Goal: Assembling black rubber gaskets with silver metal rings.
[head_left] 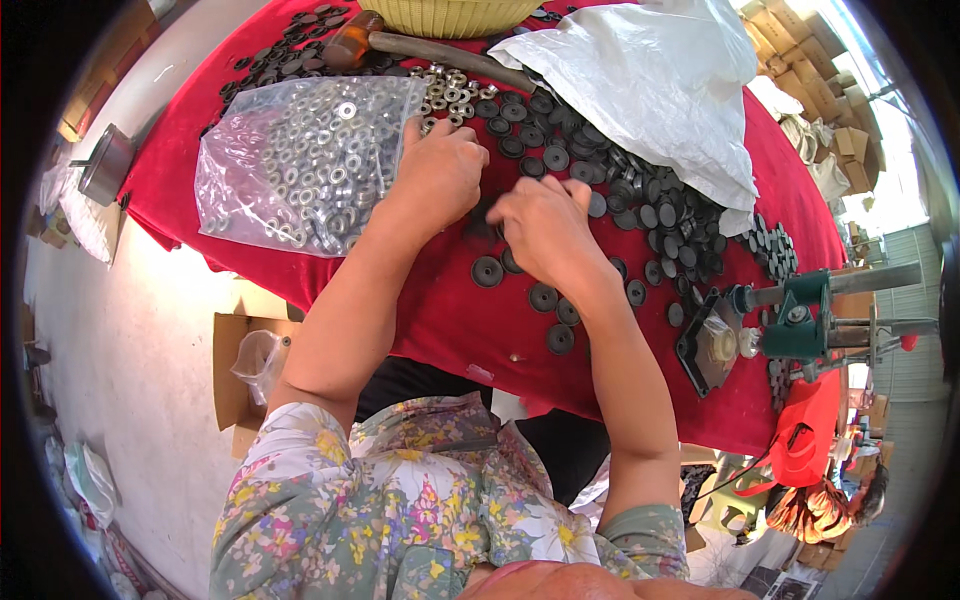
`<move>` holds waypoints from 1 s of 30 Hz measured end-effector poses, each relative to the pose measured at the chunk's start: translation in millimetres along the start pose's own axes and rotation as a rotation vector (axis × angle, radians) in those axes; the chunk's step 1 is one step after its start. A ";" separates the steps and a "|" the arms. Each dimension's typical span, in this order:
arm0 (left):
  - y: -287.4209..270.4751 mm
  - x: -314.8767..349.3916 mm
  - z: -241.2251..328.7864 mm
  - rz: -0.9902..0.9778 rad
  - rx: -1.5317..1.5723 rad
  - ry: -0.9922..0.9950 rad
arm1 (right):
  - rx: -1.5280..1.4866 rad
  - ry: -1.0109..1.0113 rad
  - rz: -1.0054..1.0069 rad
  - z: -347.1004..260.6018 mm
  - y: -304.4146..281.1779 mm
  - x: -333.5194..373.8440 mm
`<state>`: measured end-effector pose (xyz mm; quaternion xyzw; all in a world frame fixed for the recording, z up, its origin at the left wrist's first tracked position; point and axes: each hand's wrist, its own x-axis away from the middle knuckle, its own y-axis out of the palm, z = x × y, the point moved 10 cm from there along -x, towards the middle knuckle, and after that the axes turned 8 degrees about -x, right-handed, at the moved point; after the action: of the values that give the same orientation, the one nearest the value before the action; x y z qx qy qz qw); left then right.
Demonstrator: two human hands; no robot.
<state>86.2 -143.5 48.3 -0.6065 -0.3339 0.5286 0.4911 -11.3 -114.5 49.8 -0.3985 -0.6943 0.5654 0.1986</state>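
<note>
On the red-covered bench (pixel 430 310), a clear bag (pixel 228 190) filled with small metal rings is the landmark. The left hand (pixel 440 165) is at the bag's right edge, fingertips bent down among loose rings (pixel 455 90) just past its far right corner; whether its grip is closed on a ring cannot be told. The right hand (pixel 545 222) is farther right of the bag, over the red cloth, its fingers curled and partly blurred, so what its grip holds, if anything, cannot be told. Black discs (pixel 660 200) spread in a wide heap to the right of the bag, some lying singly nearer the person. Beyond the bag lie a mallet (pixel 440 48) and a yellow basket (pixel 450 15); well to its right are a white sack (pixel 650 75) and a green hand press (pixel 800 318).
</note>
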 end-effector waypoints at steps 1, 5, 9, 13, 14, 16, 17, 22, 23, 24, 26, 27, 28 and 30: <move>-2.6 0.2 -0.9 0.016 0.021 -0.015 | -0.069 -0.014 -0.020 0.1 -2.7 11.0; -7.1 -0.7 -1.8 0.079 0.063 -0.032 | -0.210 0.023 0.087 18.0 -25.8 33.0; -13.7 -2.1 8.4 0.124 0.175 0.064 | -0.257 0.107 0.214 33.6 -43.9 51.1; 1.0 13.8 29.8 -0.071 0.492 0.187 | -0.287 0.183 0.243 50.4 -50.7 70.1; 2.6 28.3 43.0 -0.141 0.520 0.260 | -0.302 0.212 0.272 57.3 -54.3 76.1; 5.3 53.3 60.7 -0.217 0.546 0.340 | -0.307 0.236 0.296 67.0 -61.6 87.6; 7.0 63.4 64.7 -0.162 0.455 0.356 | -0.343 0.263 0.301 72.2 -64.0 93.3; -0.5 92.0 90.1 -0.101 0.161 0.375 | -0.413 0.312 0.373 79.3 -73.4 128.5; 0.3 95.7 93.2 -0.104 0.129 0.361 | -0.404 0.326 0.377 80.0 -73.5 137.7; 0.0 98.1 97.2 -0.106 0.128 0.372 | -0.373 0.305 0.395 78.1 -72.5 147.2; 2.1 100.8 102.7 -0.117 0.102 0.373 | -0.340 0.292 0.419 71.2 -69.9 165.9; 2.3 101.0 107.8 -0.117 0.105 0.390 | -0.288 0.279 0.431 61.3 -68.9 175.3; 3.2 102.0 108.8 -0.125 0.114 0.379 | -0.242 0.261 0.440 51.7 -65.7 182.0; 3.5 104.2 111.0 -0.136 0.124 0.378 | -0.192 0.256 0.438 42.4 -59.9 191.9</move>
<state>1.0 -21.4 16.9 -0.6396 -0.2431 0.3905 0.6159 -177.7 5.6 60.7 -0.6246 -0.6111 0.4716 0.1189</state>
